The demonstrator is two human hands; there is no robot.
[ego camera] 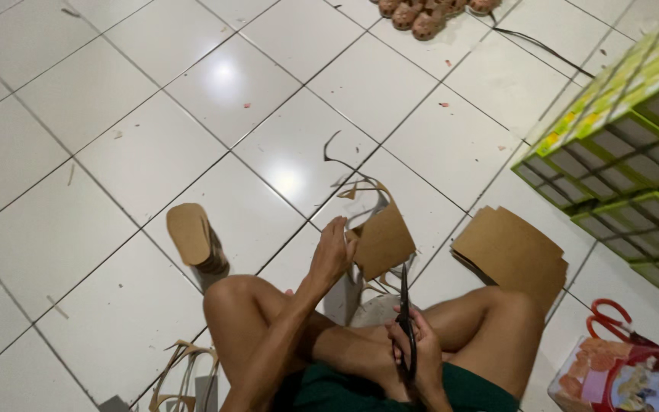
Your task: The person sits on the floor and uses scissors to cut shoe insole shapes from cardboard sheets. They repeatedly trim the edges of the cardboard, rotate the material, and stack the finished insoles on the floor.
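I sit cross-legged on a white tiled floor. My left hand [332,252] grips the edge of a brown cardboard piece [384,243], held upright in front of my knees, with a thin curled offcut rising from its top. My right hand [415,352] holds black scissors [405,314] by the handles, blades pointing up toward the lower edge of the cardboard. The blade tips sit just below the piece, and I cannot tell whether they touch it.
A stack of brown cardboard sheets [514,255] lies to my right. Cardboard strips [181,370] lie by my left knee. A sandal [194,238] stands near my left leg. Stacked green crates [627,145] fill the right; red-handled scissors [609,319] rest on a colourful box [634,378]. Brown shoes [421,15] sit far ahead.
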